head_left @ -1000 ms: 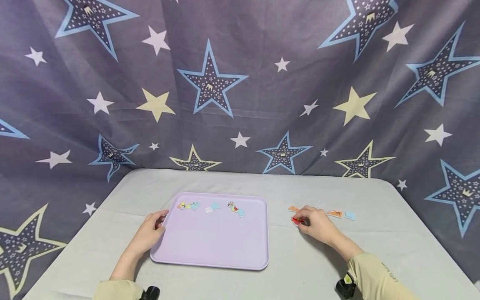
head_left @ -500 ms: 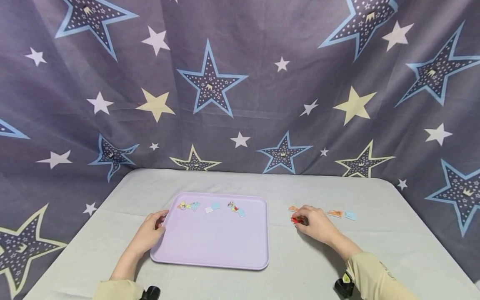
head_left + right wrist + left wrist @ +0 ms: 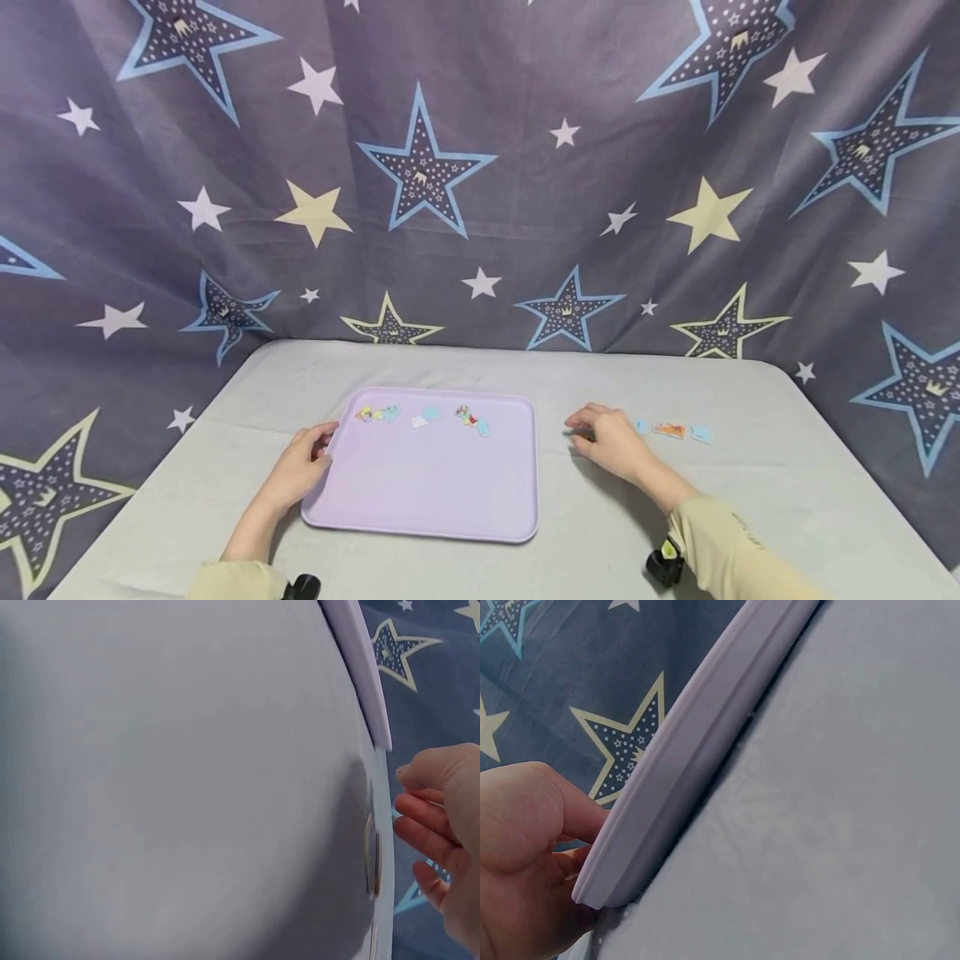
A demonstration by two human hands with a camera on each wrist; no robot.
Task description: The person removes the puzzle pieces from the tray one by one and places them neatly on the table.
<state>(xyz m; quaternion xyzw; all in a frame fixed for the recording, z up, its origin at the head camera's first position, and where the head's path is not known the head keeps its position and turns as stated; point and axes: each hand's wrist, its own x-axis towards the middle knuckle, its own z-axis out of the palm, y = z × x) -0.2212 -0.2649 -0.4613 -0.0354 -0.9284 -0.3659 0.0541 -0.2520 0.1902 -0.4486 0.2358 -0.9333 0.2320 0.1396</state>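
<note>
My left hand (image 3: 295, 467) grips the left rim of a lilac tray (image 3: 420, 500), with bent fingers and thumb at its edge. The left wrist view shows the fingertips reaching behind the tray's wall (image 3: 667, 780). Right of the tray, my right hand (image 3: 611, 442) hovers low over the table, fingers loosely bent. Nothing shows between its thumb and fingers (image 3: 424, 814) in the right wrist view. Beneath it, thin flat pieces (image 3: 373, 855) lie edge-on on the table. In the head view the hand hides the red piece and the leftmost orange piece.
Along the tray's far side lie a yellow-and-blue puzzle piece (image 3: 378, 414), white and blue pieces (image 3: 429, 414) and a multicoloured one (image 3: 473, 421). An orange piece (image 3: 667, 430) and a blue piece (image 3: 701, 434) lie right of my right hand. A star-patterned curtain (image 3: 480, 208) hangs behind.
My right hand has moved left towards the tray, and the red piece earlier at its fingertips is out of sight. A blue piece beside the orange one now shows. My left hand stays put.
</note>
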